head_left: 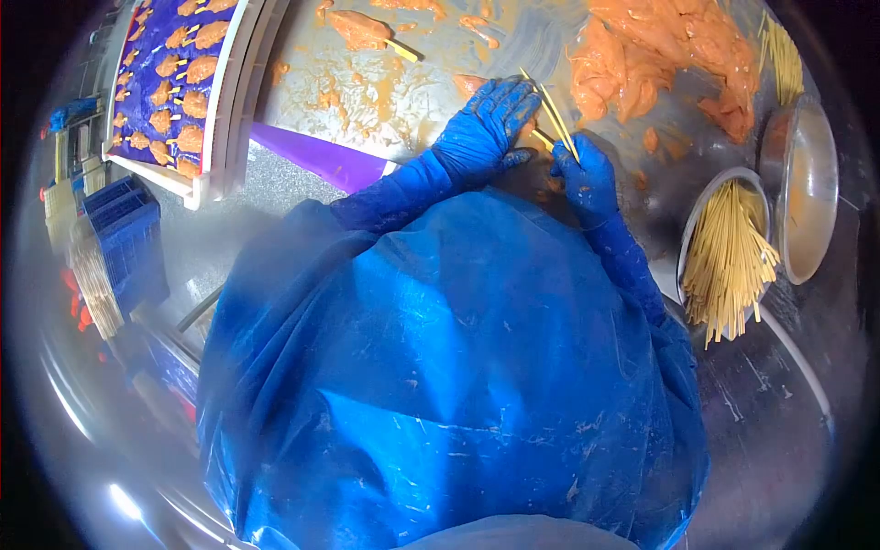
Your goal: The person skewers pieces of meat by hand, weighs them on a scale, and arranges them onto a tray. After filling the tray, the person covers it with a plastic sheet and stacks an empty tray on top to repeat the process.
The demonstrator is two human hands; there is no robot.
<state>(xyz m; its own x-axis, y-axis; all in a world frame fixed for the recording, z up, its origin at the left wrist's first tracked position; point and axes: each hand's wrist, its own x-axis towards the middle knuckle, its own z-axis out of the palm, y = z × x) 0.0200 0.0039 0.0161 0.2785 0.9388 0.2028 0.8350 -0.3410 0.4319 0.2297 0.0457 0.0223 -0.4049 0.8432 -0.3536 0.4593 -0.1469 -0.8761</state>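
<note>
My left hand (486,128), in a blue glove, lies palm down with its fingers stretched out over a piece of orange meat, most of which it hides. The yellow end of a stick (542,138) shows at its right edge. Just to the right, my gloved right hand (585,174) is closed on thin wooden skewers (557,117) that point up and to the left. Up and to the left on the metal table (431,78) lies a skewered meat piece (359,31) with its yellow stick end bare.
A large pile of orange meat (632,64) lies at the upper right. A metal bowl (682,266) of skewers (729,257) and another bowl (807,192) stand at the right. Rows of skewered pieces fill a tray (220,92) at the upper left, near a purple sheet (321,158).
</note>
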